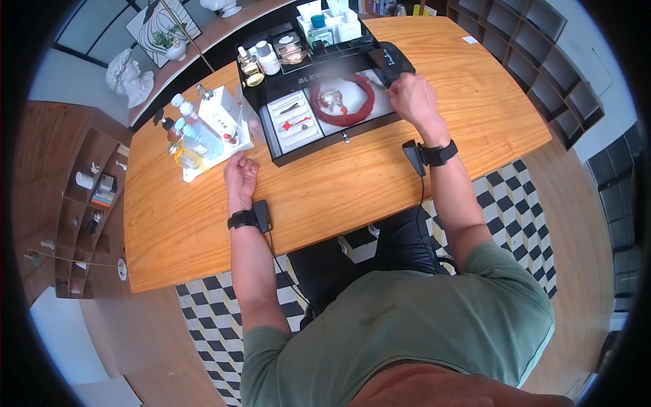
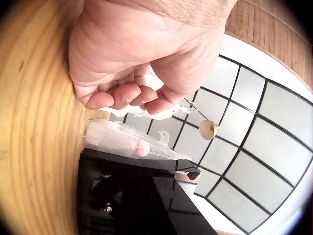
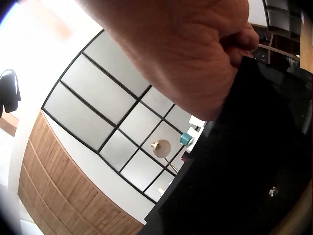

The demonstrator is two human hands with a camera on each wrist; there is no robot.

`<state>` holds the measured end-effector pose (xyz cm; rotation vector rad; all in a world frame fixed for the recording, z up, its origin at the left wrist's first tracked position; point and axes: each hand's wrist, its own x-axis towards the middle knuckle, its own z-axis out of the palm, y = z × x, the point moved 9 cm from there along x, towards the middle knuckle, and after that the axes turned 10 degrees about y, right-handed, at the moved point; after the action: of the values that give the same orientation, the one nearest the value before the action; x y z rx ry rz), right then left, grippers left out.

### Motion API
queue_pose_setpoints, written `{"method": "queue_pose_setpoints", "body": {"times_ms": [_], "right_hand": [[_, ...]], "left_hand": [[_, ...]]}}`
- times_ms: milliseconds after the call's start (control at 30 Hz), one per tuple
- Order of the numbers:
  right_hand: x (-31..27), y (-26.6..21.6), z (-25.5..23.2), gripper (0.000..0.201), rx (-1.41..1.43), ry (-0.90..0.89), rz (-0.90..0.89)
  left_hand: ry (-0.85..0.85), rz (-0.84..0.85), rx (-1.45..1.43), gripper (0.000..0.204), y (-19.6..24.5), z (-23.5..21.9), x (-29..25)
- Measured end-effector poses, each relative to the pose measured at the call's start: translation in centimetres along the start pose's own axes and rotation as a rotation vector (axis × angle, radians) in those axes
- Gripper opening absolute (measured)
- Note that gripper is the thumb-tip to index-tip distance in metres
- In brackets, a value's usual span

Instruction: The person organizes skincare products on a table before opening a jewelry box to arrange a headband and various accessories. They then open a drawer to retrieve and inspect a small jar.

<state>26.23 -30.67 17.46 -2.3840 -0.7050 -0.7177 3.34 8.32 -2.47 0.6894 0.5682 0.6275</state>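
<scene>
In the head view a black organizer stands on the table with its front drawer pulled out. My right hand is at the drawer's right end, fingers curled at the lower edge of a flat black case with pale lettering; its fingertips are mostly hidden. In the drawer are a dark red ring-shaped band, a clear round object, and a white insert bearing small jewelry. My left hand rests on the table, palm up, fingers loosely curled and holding nothing, as the left wrist view also shows.
Left of the organizer, a white tray holds a blue bottle, a yellow bottle and a white box. Several cosmetics, including a white bottle, stand on the organizer. Cables run from both wrist cameras.
</scene>
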Motion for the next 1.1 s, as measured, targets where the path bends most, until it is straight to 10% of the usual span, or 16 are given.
{"method": "queue_pose_setpoints", "body": {"times_ms": [1100], "right_hand": [[-0.2, -0.9, -0.8, 0.008, 0.080, 0.117, -0.138]], "left_hand": [[0.000, 0.000, -0.002, 0.013, 0.0, -0.1, 0.1]]}}
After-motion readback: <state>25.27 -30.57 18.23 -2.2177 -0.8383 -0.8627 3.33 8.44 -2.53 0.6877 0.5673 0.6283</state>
